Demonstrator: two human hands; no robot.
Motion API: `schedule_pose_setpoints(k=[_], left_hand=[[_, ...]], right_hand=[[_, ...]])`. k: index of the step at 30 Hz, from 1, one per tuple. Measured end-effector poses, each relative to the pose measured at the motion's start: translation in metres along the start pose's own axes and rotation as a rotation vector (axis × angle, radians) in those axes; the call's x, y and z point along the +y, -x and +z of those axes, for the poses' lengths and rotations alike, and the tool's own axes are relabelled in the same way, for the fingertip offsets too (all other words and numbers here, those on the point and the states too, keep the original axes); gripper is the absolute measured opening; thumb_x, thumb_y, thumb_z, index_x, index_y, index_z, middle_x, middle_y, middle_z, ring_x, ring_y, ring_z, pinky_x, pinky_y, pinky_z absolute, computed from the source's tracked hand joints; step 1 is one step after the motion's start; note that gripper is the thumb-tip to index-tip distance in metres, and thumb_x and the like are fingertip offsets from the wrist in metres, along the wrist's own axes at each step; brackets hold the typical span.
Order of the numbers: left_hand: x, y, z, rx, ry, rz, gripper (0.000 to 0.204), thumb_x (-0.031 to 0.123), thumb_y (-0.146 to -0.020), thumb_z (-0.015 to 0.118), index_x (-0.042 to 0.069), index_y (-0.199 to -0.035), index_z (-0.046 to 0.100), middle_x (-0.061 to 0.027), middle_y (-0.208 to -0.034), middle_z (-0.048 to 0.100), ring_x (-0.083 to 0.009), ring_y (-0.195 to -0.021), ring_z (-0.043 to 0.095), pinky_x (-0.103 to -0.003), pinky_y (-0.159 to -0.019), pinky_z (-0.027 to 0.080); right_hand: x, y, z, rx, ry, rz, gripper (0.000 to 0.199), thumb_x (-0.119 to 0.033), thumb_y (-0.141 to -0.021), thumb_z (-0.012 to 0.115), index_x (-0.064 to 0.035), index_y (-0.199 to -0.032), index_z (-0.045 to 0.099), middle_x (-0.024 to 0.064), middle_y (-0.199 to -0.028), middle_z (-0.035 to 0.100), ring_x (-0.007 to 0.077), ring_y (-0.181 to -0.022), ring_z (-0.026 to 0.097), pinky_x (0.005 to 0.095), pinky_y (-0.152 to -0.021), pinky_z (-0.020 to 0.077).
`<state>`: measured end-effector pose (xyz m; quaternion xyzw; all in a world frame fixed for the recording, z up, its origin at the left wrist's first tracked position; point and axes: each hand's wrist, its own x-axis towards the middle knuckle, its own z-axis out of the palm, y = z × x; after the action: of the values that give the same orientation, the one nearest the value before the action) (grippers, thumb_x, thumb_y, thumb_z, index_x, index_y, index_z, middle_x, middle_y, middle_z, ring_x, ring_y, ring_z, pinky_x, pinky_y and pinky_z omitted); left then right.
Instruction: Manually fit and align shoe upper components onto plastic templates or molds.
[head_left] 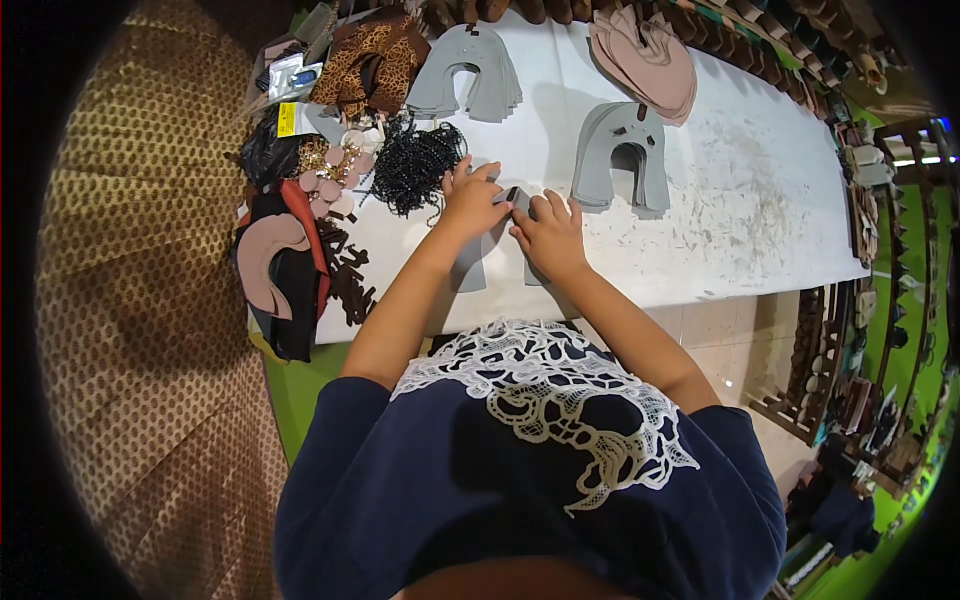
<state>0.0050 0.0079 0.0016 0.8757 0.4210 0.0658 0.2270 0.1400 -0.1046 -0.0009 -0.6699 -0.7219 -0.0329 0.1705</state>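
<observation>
Lying under both hands' fingers (pixel 500 187): grey cutout (pixel 470 268)

Your scuffed white tabletop (pixel 760 200), brown patterned rug (pixel 130 300) at your left, pale tiled floor (pixel 740 340), green wall (pixel 915 300) with wooden racks (pixel 815 370) at your right.

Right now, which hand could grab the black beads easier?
Probably the left hand. It rests on the grey cut-out piece right beside the black beads; the right hand lies farther away.
</observation>
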Motion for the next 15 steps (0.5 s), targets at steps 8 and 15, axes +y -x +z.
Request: schedule_pose_setpoints(k=[8,15], left_hand=[[0.003,0.009,0.011,0.031,0.037,-0.087,0.027,0.032,-0.072,0.069,0.01,-0.088,0.072,-0.0046,-0.133,0.049,-0.0411,-0.13,0.027,-0.056,-0.102,0.021],[0.015,0.029,0.017,0.159,-0.039,-0.058,0.02,0.024,-0.072,0.068,0.012,-0.089,0.072,-0.0074,-0.129,0.051,-0.0402,-0.129,0.029,-0.057,-0.102,0.019]], right_hand=[[-0.006,0.01,-0.001,-0.061,0.015,0.076,0.037,-0.035,-0.079,0.063,-0.0229,-0.113,0.061,0.0076,-0.115,0.051,0.0291,-0.119,0.04,0.0528,-0.097,0.0275],[-0.002,0.031,0.002,-0.003,-0.116,0.137,0.038,-0.032,-0.081,0.061,-0.0198,-0.117,0.06,0.0097,-0.13,0.046,0.0306,-0.121,0.039,0.053,-0.099,0.0256]])
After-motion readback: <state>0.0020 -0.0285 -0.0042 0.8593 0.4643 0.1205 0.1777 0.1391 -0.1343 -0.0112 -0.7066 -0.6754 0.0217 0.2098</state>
